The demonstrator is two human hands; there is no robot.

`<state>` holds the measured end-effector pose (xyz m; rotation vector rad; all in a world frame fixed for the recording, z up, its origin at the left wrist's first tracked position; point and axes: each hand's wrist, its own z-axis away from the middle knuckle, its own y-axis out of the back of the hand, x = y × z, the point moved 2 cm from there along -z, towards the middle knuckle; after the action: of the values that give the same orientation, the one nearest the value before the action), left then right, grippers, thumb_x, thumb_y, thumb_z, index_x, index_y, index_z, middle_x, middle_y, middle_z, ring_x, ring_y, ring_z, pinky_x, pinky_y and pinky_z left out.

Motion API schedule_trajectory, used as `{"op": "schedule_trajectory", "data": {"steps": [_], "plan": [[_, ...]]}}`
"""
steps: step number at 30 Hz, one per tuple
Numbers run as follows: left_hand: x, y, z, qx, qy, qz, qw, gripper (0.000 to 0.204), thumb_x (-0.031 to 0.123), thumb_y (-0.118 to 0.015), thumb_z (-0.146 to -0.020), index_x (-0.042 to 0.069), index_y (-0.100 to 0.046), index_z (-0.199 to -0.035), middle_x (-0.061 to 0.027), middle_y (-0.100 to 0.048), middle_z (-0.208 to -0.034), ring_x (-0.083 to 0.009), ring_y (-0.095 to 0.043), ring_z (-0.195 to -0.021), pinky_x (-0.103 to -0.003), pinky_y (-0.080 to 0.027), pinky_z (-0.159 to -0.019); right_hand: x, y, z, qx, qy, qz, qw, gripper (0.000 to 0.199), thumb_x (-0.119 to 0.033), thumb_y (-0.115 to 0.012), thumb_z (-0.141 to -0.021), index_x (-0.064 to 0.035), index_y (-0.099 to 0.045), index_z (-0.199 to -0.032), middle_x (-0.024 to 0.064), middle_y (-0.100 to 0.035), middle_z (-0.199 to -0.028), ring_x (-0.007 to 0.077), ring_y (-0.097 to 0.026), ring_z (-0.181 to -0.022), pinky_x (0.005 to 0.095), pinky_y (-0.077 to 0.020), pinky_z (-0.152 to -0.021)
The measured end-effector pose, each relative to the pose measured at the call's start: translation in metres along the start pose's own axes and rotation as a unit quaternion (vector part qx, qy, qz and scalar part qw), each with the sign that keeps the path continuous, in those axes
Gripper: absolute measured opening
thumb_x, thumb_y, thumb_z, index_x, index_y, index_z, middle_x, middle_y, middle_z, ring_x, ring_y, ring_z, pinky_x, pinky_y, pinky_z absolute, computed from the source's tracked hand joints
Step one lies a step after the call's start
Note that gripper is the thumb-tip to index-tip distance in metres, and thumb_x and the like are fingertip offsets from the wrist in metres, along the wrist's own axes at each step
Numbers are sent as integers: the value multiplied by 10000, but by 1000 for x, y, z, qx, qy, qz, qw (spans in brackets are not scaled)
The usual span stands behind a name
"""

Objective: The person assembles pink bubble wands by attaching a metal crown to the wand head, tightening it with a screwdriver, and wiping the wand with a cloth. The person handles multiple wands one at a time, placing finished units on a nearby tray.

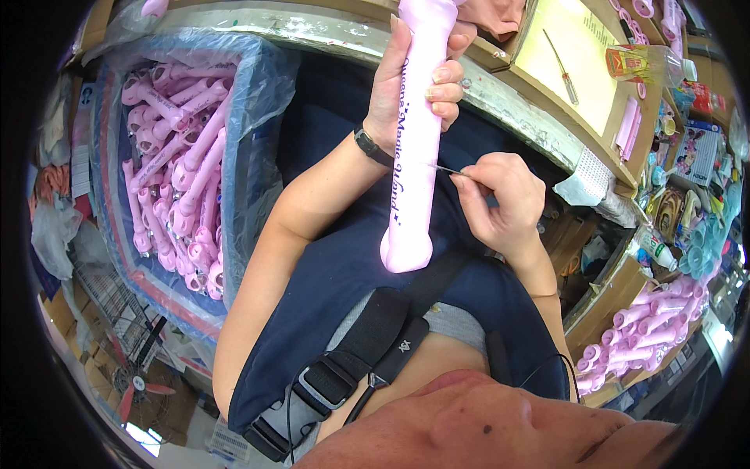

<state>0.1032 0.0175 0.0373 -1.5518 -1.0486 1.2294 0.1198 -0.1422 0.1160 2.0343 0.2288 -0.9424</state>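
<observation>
A pale pink plastic toy wand [414, 141] with dark lettering along its side is held upright in front of my chest. My left hand [402, 86], with a dark watch on its wrist, is wrapped around the wand's upper part. Its wide lower end hangs free over my dark blue apron. My right hand [504, 199] pinches a thin pointed metal tool [448, 169], perhaps a needle. The tool's tip reaches the wand's right side, just below mid-length; whether it touches is too small to tell.
At left, a blue bin [262, 156] lined with clear plastic holds many pink wand parts [183, 148]. The workbench edge [344, 35] runs across the top. On it lie a screwdriver [568, 82] on yellow paper and a plastic bottle [652, 65]. More pink tubes [641, 336] are piled at right.
</observation>
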Motion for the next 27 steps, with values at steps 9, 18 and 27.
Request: {"op": "schedule_trajectory", "data": {"steps": [9,18,27], "plan": [[-1,-1,1,21,-12,-12,1000,668,572,-561,-845,42,-441,-1232,-10,-415,-716,-82,-417,-584,-217,-379,-535,-1,3,-2,-24,106,-15,994,194,-59,-760,-648,-60,-606,-765,53,-584,-681,197,-581,-547,277,-444,-452],[-2,-3,1,46,-24,-32,998,682,576,-562,-842,33,-426,-1231,-15,-416,-714,-84,-417,-581,-222,-382,-531,16,5,0,7,68,23,997,157,-55,-747,-678,-62,-619,-768,63,-597,-689,201,-594,-599,279,-457,-500],[-4,-5,0,57,-34,-52,996,698,589,-548,-843,18,-421,-1224,-15,-417,-708,-83,-416,-575,-225,-391,-527,7,8,2,-9,106,-36,994,154,-90,-746,-650,-78,-614,-730,53,-604,-700,207,-605,-596,278,-469,-505]]}}
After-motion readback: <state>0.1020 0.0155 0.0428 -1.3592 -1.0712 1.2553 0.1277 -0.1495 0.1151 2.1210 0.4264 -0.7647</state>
